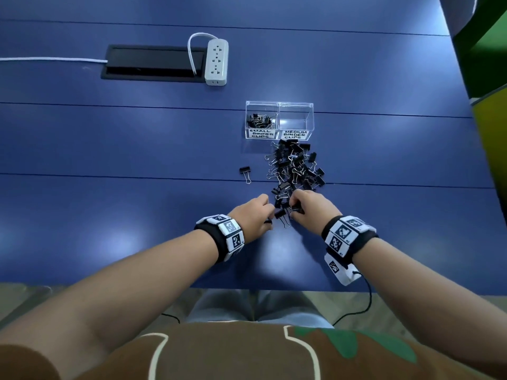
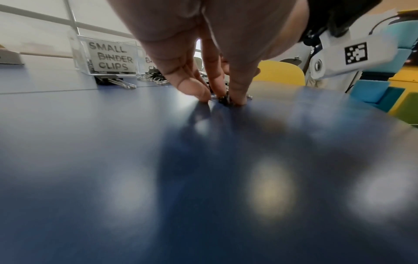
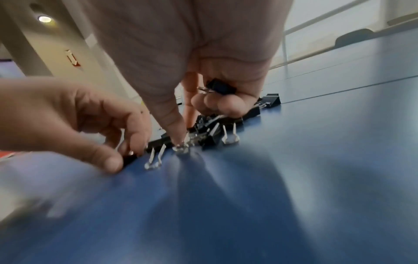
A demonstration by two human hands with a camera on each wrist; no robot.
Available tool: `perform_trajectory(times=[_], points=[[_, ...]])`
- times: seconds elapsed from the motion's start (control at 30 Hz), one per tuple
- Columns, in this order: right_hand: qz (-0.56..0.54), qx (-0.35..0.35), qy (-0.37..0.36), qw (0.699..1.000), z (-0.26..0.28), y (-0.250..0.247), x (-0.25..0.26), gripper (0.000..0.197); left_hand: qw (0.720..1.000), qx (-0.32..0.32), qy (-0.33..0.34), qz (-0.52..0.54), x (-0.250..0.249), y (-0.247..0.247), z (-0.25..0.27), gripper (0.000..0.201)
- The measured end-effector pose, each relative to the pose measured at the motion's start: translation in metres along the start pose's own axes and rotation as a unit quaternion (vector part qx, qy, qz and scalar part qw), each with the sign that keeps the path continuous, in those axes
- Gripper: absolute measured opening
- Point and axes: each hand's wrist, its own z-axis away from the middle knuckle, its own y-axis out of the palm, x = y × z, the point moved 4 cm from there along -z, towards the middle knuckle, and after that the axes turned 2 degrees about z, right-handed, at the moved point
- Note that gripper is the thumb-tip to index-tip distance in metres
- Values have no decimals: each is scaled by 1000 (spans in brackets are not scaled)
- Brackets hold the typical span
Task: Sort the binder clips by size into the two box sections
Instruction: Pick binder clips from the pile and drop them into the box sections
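A heap of black binder clips point(image 1: 295, 167) lies on the blue table in front of a clear two-section box point(image 1: 279, 120). Its left section, labelled SMALL BINDER CLIPS point(image 2: 110, 57), holds several small clips point(image 1: 259, 120); the right section, labelled MEDIUM point(image 1: 295, 122), is bare. My left hand point(image 1: 255, 215) pinches a small black clip point(image 2: 224, 101) on the table at the heap's near end. My right hand point(image 1: 310, 207) has its curled fingers round a black clip point(image 3: 220, 86) in the palm, while its thumb point(image 3: 174, 125) touches the clips on the table.
One clip point(image 1: 245, 172) lies alone left of the heap. A white power strip point(image 1: 216, 61) and a black cable hatch point(image 1: 153, 64) sit at the far left. The table's near edge point(image 1: 274, 289) is close to my body.
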Motion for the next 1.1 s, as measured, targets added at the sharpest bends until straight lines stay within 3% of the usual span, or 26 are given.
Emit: perform_trajectory(times=[0.23, 0.37, 0.6, 0.93, 1.1], points=[[-8, -20, 1, 1000, 5, 2, 4, 8, 996, -73, -16, 41, 10, -21, 5, 11], [-6, -34, 0, 999, -2, 4, 12, 15, 987, -112, -50, 102, 12, -33, 1, 7], [-57, -73, 28, 995, -15, -7, 17, 28, 982, -114, -134, 62, 7, -41, -10, 17], [-28, -71, 85, 993, -17, -12, 7, 11, 980, -124, -152, 16, 4, -37, -39, 32], [-29, -61, 72, 995, -22, -13, 8, 29, 980, -129, -149, 28, 2, -36, -41, 22]])
